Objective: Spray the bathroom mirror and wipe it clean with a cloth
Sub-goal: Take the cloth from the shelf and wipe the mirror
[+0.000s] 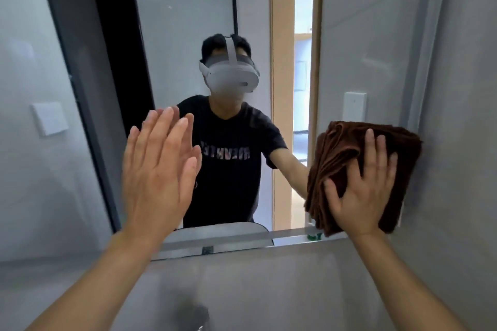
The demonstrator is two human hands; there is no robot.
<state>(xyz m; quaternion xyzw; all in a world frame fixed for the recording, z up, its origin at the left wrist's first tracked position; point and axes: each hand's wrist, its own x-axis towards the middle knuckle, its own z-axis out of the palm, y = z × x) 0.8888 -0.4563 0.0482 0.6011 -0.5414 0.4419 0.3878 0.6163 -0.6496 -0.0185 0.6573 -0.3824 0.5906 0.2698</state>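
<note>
One mirror (pixel 188 35), one cloth (pixel 349 158), two hands, two wall plates and one small green thing are in view.

The right hand (pixel 363 188) is raised with the forearm coming up from the lower right. Its palm lies flat on the brown cloth and its fingers are spread and straight, pointing up, the thumb out to the left. It presses the cloth rather than curling round it. The cloth is folded into a thick pad with several layers showing at its left edge. It sits under the palm at the mirror's lower right part, reaching beyond the fingertips above and past the hand on both sides. Just below the heel of the hand, at the cloth's lower edge, the green thing (pixel 314 236) peeks out on the mirror's bottom ledge; what it is cannot be told.

The left hand (pixel 158 166) is raised well to the left of the cloth, released and holding nothing, fingers straight and close together, pointing up. Its reflection meets it fingertip to fingertip, so it seems to touch the glass, though contact is not certain.

One plate (pixel 49 118) is on the wall far left of the left hand. The other (pixel 355 106) is just above the cloth.
</note>
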